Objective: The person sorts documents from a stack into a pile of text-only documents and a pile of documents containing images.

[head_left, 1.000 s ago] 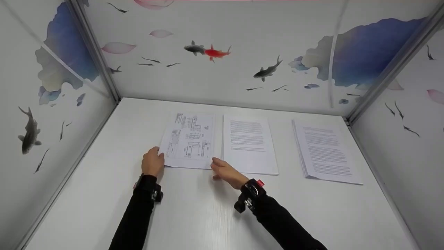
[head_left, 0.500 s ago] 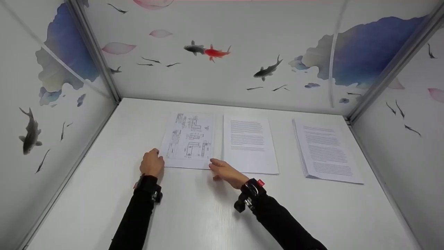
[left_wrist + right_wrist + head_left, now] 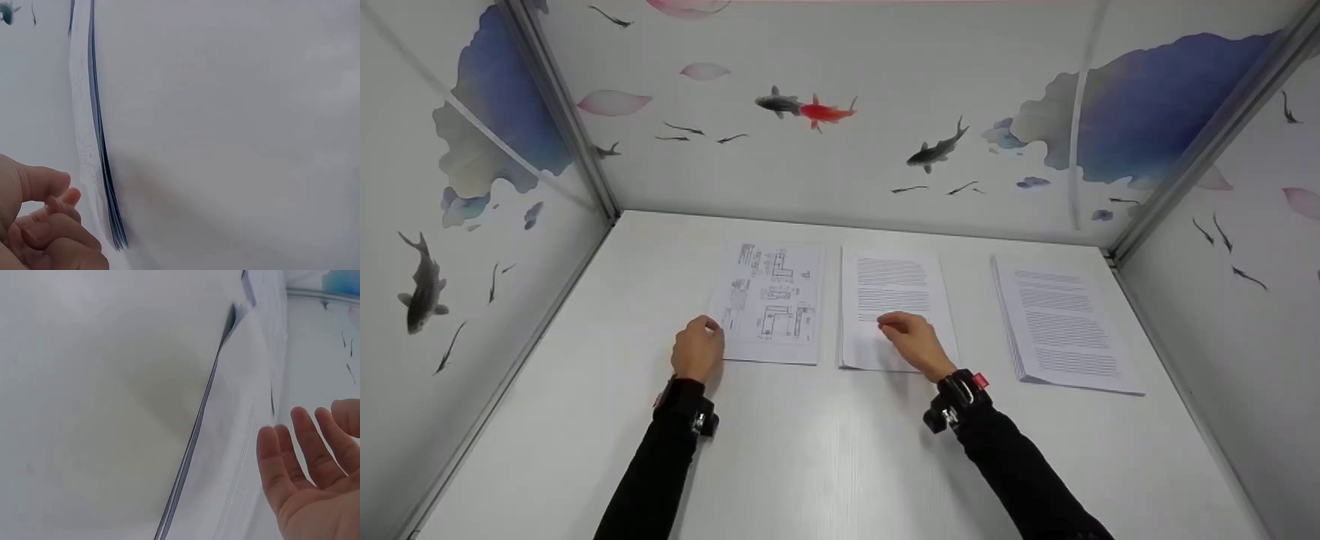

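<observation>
In the head view my left hand [image 3: 697, 349] is at the lower left corner of a paper stack topped by a technical drawing [image 3: 772, 300]. The left wrist view shows its fingers [image 3: 67, 225] loosely bent beside the stack's layered edge [image 3: 104, 152], with nothing between thumb and fingertips. Whether the hand touches the paper I cannot tell. My right hand [image 3: 916, 346] hovers over the lower half of the middle stack of printed text [image 3: 892, 274]. Its fingers [image 3: 312, 450] are spread and gently bent in the right wrist view, holding nothing.
A third stack of printed text [image 3: 1065, 322] lies slightly turned at the right of the white table [image 3: 810, 450]. Panels decorated with fish and petals enclose the table at the back [image 3: 840, 180] and on both sides.
My right hand has left the drawing stack's lower right corner and moved right and up over the middle stack. The left hand has shifted slightly right. The stacks stay put.
</observation>
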A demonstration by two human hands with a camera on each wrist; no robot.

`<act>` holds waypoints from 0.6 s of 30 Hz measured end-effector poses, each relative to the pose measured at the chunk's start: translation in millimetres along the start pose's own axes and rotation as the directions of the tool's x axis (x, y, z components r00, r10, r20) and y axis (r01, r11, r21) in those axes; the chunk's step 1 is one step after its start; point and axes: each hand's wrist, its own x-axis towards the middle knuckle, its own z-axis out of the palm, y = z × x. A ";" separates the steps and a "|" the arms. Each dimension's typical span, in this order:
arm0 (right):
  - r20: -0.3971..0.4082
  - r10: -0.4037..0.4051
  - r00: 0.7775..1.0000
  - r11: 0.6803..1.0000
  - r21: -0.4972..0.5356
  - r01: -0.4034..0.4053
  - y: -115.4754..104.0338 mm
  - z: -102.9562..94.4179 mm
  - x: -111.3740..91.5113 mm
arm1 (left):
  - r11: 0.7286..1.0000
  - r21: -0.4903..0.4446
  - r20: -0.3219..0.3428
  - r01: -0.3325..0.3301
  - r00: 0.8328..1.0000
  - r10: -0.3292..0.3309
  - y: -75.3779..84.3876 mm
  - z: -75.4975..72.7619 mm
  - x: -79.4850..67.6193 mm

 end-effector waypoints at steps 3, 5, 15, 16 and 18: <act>-0.138 -0.012 0.990 0.977 -0.214 -0.018 16.6 -28.4 2.0 | 1.000 -0.014 0.009 -0.013 1.000 0.013 6.8 3.2 0.7; -0.190 -0.007 0.982 0.947 -0.317 -0.055 27.7 -49.3 1.8 | 1.000 -0.026 0.007 -0.016 1.000 0.016 11.4 5.3 1.2; -0.324 0.225 0.919 0.730 -0.568 -0.379 79.3 -133.1 -13.8 | 0.996 -0.078 0.039 -0.037 0.998 0.040 22.8 13.3 -0.9; -0.318 0.272 0.908 0.718 -0.561 -0.411 81.5 -137.6 -16.0 | 0.996 -0.083 0.036 -0.043 0.998 0.046 23.4 14.0 -1.0; -0.304 0.339 0.890 0.706 -0.544 -0.454 84.7 -144.6 -19.5 | 0.994 -0.092 0.025 -0.052 0.998 0.055 24.5 15.4 -1.2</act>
